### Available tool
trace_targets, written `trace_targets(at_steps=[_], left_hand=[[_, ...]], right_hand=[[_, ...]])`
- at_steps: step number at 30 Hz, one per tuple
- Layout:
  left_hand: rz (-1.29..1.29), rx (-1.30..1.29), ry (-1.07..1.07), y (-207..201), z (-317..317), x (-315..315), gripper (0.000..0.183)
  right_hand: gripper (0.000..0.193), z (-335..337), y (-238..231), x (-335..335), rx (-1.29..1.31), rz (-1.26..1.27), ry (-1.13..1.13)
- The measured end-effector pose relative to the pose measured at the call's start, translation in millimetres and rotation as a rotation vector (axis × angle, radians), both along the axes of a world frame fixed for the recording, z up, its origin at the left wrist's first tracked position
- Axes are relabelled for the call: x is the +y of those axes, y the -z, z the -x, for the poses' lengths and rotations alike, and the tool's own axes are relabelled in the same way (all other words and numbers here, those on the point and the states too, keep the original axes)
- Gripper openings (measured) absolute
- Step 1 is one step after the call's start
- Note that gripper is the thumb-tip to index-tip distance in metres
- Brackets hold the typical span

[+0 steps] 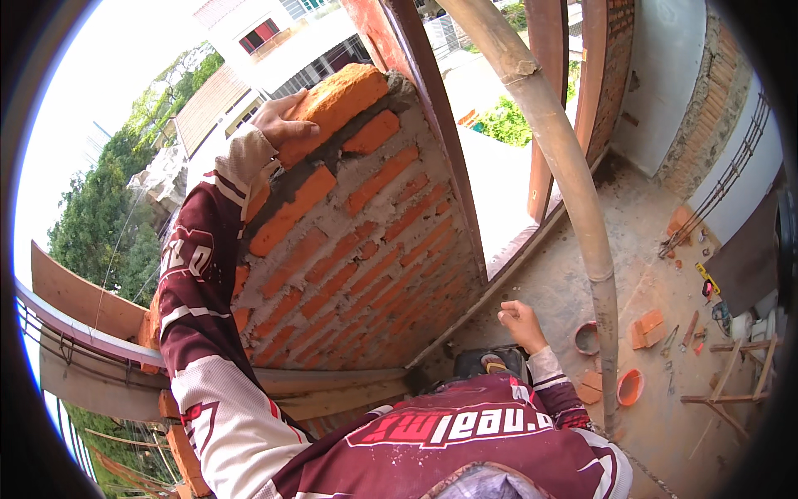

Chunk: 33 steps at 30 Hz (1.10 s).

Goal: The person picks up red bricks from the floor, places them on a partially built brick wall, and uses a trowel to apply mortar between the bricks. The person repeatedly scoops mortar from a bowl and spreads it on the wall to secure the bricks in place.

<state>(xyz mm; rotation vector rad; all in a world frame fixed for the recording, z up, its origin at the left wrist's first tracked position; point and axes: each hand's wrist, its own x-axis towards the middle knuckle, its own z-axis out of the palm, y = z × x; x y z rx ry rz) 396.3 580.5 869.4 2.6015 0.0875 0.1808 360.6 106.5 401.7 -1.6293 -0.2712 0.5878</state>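
Observation:
An orange brick (342,98) lies on the top course of the brick wall (366,258), beside the dark red window frame post. My left hand (283,125) grips this brick at its left end, with the thumb on the near side and the other fingers partly hidden over the far side. Grey mortar (312,158) shows under the brick and between the courses below. My right hand (522,326) hangs low, away from the wall, its fingers curled in with nothing visible in them.
A thick bamboo pole (565,158) crosses the view on the right. On the floor are a black tub (470,363), a mortar bucket (587,338), an orange bucket (630,387), loose bricks (647,329) and a wooden stand (736,374). Thin steel rods (719,187) lean farther right.

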Motion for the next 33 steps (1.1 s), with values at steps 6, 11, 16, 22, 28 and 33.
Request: trace_targets(at_steps=[6,11,16,22,28,33], left_hand=[[0.003,-0.053,-0.102,-2,3,-9,0.109],[0.146,-0.175,-0.213,-26,38,11,0.065],[-0.099,-0.164,-0.328,-8,73,0,0.086],[0.053,-0.121,-0.209,-4,73,-28,0.069],[0.087,-0.127,-0.249,0,72,-25,0.072],[-0.041,-0.079,-0.311,-3,69,-26,0.073]], right_hand=[[0.039,-28,-114,66,-0.225,-0.214,-0.151],[0.036,-77,-275,143,-0.755,-0.528,-0.177],[0.034,-127,-419,240,-1.208,-0.552,-0.253],[0.039,-159,-490,325,-1.345,0.117,-0.476],[0.054,-169,-464,336,-1.499,0.468,-0.747],[0.054,-156,-504,347,-1.475,0.464,-0.79]])
